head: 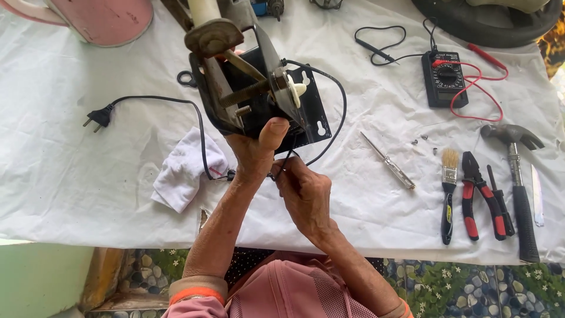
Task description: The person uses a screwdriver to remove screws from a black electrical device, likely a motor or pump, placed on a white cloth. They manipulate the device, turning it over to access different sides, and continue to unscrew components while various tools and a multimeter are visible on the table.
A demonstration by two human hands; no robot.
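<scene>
The black metal motor bracket stood tipped up above the white-covered tabletop, held from below by the left hand, thumb pressed up against its lower edge. Just beneath it the right hand pinched the black power cord between its fingertips. A crumpled white cloth lay to the left; a screwdriver, brush, pliers and hammer lay to the right.

head camera, looking down, near worktable

White-clothed table over pebble-patterned floor
</scene>
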